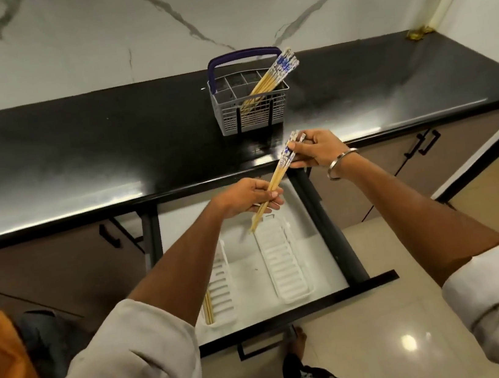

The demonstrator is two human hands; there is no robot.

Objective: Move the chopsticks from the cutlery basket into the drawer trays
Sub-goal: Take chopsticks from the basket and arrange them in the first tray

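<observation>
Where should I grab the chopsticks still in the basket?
Pinch the blue-patterned tops of the chopsticks from above and the right. They lean that way out of the basket, clear of its rim and handle, while the thin tips sit down inside.

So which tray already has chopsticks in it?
Look into the open drawer below the black counter. Two white slotted trays lie there; it is the left tray, partly behind the forearm, with wooden sticks along its left edge. The right tray holds none.

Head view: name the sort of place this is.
Most likely a home kitchen: a glossy black countertop against a white marble-look wall, and a grey wire cutlery basket above an open white drawer.
</observation>
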